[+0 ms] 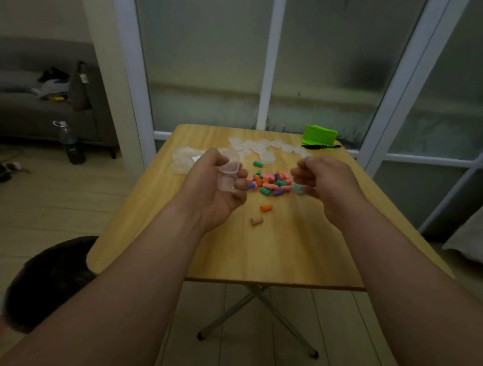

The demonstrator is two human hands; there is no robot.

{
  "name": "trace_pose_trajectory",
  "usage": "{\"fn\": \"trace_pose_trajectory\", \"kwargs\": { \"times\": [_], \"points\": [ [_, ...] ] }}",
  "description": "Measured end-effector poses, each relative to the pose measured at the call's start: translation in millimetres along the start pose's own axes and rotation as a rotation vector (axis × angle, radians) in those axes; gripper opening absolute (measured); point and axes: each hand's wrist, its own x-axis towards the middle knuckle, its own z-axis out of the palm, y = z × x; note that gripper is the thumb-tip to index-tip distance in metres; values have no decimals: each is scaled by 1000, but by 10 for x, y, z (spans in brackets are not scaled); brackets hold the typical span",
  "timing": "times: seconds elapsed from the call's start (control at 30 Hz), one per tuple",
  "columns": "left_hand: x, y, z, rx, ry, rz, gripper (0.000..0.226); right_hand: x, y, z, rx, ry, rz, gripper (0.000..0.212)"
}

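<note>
A person's left hand [218,189] grips a small clear case [229,173] above the wooden bench [293,249], fingers curled round it. The right hand [326,179] pinches a blurred clear piece [301,189], possibly the lid, just above a pile of coloured earplugs [270,183]. The plastic looks slick, so a loosened grip could drop either part into the pile and scatter it. An orange plug [265,208] and a pink plug [256,221] lie apart, nearer the front edge, where a sweeping forearm might roll them to the floor.
</note>
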Motion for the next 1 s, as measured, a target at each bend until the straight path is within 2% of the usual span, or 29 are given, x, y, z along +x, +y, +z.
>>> {"fn": "trace_pose_trajectory", "kwargs": {
  "times": [0.17, 0.37, 0.47, 0.57, 0.67, 0.8, 1.0],
  "points": [
    [101, -42, -61, -93, 104, -20, 36, -28, 198, -33, -320, -63, -35, 18],
    [89, -44, -11, -160, 222, 7, 38, -45, 242, 24, -455, -97, -158, 8],
    [90, -40, 7, -153, 220, 7, 44, -70, 257, 60, -523, -195, -217, 8],
    [97, -45, 3, -116, 204, -2, 45, -114, 226, 53, -642, -374, -225, 18],
    [94, -62, 6, -64, 185, -23, 41, -114, 234, 71, -776, -414, -275, 18],
    [95, -124, 39, -44, 175, -53, 42, -141, 245, 98, -764, -365, -282, 6],
    [90, -185, 75, -70, 172, -71, 40, -144, 126, 100, -497, -210, -283, 4]
  ]
}}
